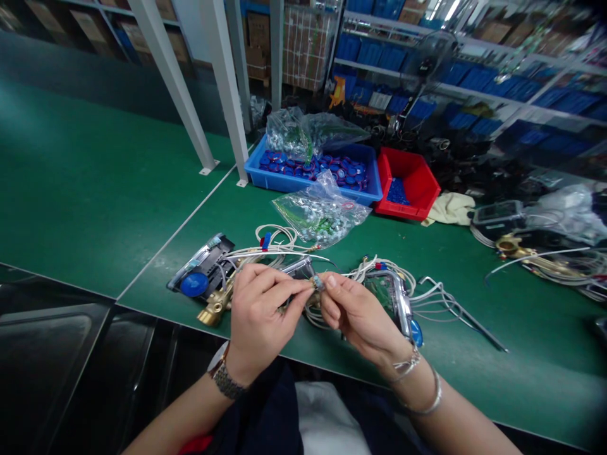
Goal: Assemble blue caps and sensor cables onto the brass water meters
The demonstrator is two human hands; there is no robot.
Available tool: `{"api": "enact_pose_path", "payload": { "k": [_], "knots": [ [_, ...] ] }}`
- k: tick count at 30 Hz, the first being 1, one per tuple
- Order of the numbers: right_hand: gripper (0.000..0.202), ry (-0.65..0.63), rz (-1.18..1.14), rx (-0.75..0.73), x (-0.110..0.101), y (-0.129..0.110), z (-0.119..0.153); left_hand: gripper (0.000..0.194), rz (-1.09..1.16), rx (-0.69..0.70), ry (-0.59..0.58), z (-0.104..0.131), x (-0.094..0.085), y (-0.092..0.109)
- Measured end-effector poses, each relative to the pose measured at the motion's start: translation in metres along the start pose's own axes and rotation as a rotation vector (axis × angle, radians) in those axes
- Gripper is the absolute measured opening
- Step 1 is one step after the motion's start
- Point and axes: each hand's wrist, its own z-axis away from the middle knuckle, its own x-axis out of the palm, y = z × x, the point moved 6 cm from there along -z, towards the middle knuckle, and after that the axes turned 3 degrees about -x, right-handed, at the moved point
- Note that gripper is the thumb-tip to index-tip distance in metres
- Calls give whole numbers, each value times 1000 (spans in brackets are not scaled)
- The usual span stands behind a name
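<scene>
Small fitting [317, 282] pinched between left hand [260, 313] and right hand [353, 309], both closed on it. Clear bag [327, 218] lies beyond, on green bench [152, 208].

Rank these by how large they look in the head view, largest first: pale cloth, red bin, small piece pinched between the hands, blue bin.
1. Blue bin
2. Red bin
3. Pale cloth
4. Small piece, smallest although nearest the camera
</scene>
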Motion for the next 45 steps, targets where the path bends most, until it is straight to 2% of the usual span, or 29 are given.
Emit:
{"api": "enact_pose_path", "payload": {
  "k": [2, 4, 6, 8, 10, 13, 15, 17, 20, 22, 24, 28, 30, 32, 34, 38, 42, 45],
  "knots": [
    [34, 14, 82, -38, 1, -3, -1, 8, -30, -16, 22, 0, -4, 1],
    [34, 20, 185, -66, 4, -5, -1, 20, -68, -6, 10, -1, -6, 2],
    [33, 16, 299, -89, 8, -7, 0, 33, -124, 41, -27, -2, -7, 5],
    [29, 21, 477, -154, 12, -12, 2, 36, -177, 90, -54, -3, -8, 7],
    [22, 26, 788, -311, 19, -22, 7, 29, -190, 101, -34, -5, -12, 7],
    [20, 14, 1406, -642, 36, -39, 15, 18, -140, 82, -27, -9, -18, 6],
    [19, -24, 1728, -799, 46, -43, 17, 14, -101, 54, -82, -11, -20, 6],
    [15, -66, 1903, -898, 52, -47, 17, 12, -75, 10, -171, -13, -20, 4],
    [19, -95, 1953, -1012, 56, -51, 14, 13, -50, -32, -288, -14, -18, 0],
    [24, -109, 1903, -1058, 57, -51, 10, 14, -52, -31, -306, -15, -17, -2],
    [20, -67, 1786, -1068, 55, -51, 4, 10, -81, -14, -258, -16, -17, -4],
    [30, 67, 1545, -1075, 47, -52, -6, 9, -214, 57, -19, -14, -23, 0],
    [27, 92, 1584, -1126, 46, -52, -5, 14, -242, 65, 21, -11, -24, 2],
    [22, 112, 1700, -1162, 46, -51, -4, 15, -246, 65, 5, -9, -22, 3],
    [21, 104, 1780, -1121, 46, -48, -7, 16, -270, 84, 0, -7, -20, 5],
    [31, 60, 1697, -968, 41, -44, -18, 17, -376, 169, 79, -6, -19, 8],
    [16, 94, 1774, -1020, 46, -50, -10, 14, -285, 117, 61, -10, -19, 1],
    [22, 66, 1725, -952, 50, -51, -7, 12, -249, 98, 70, -11, -19, -2]
  ]
}}
